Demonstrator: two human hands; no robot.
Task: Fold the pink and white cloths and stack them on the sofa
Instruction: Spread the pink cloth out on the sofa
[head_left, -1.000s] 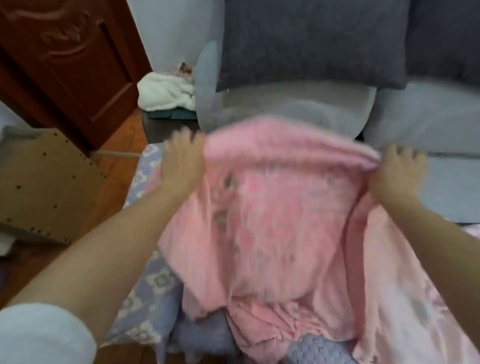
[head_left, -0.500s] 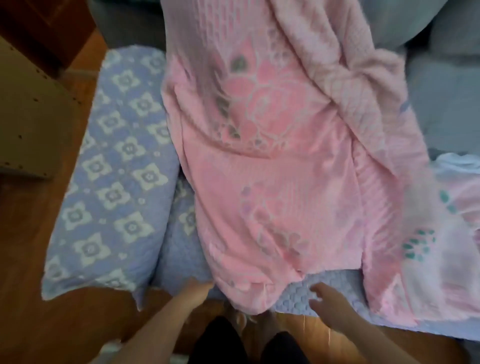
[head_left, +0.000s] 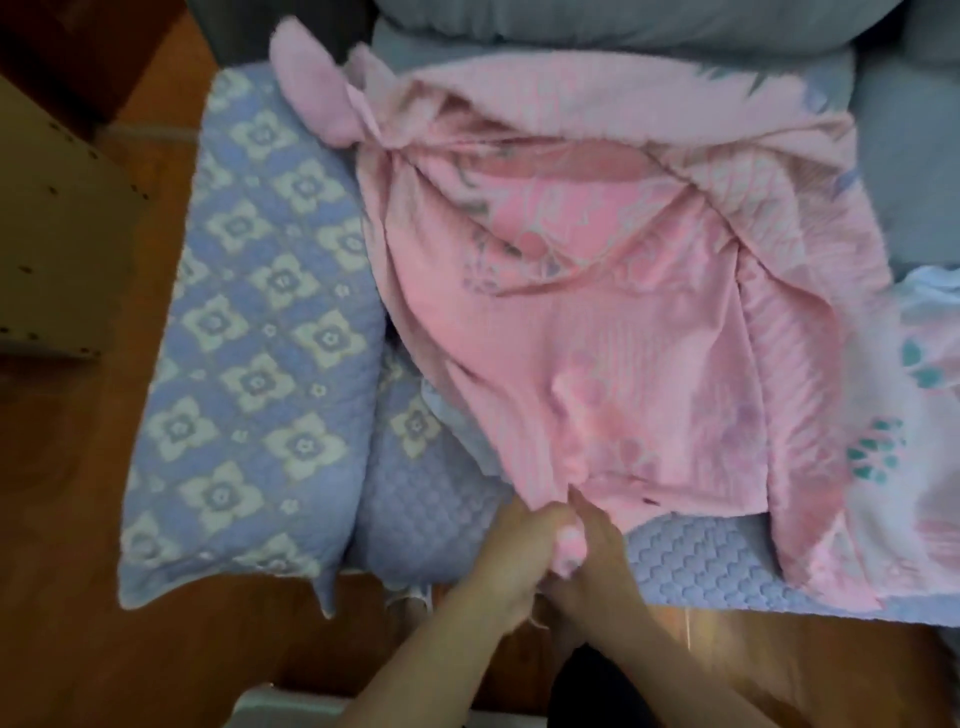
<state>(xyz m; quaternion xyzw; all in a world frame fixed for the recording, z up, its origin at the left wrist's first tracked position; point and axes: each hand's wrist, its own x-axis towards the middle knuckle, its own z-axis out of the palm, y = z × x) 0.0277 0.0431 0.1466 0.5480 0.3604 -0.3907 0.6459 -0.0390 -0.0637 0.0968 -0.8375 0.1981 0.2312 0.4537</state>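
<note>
A large pink cloth (head_left: 597, 312) with a faded flower print lies crumpled across the sofa seat (head_left: 696, 551), which has a lavender quilted cover. A white cloth (head_left: 930, 415) with teal and pink print lies at the right edge, partly under the pink one. My left hand (head_left: 511, 551) and my right hand (head_left: 592, 545) meet at the sofa's front edge. Both are closed on the bunched near corner of the pink cloth, and a small pink wad shows between them.
A lavender pillow (head_left: 249, 338) with white flowers lies left of the pink cloth. Grey cushions (head_left: 623, 26) line the sofa back. A tan perforated board (head_left: 47, 218) stands at the left on the wooden floor (head_left: 62, 519).
The pink cloth, held up by its top edge a second ago, now lies on the seat. My hands have come together and gripped its near corner. The view has tilted down.
</note>
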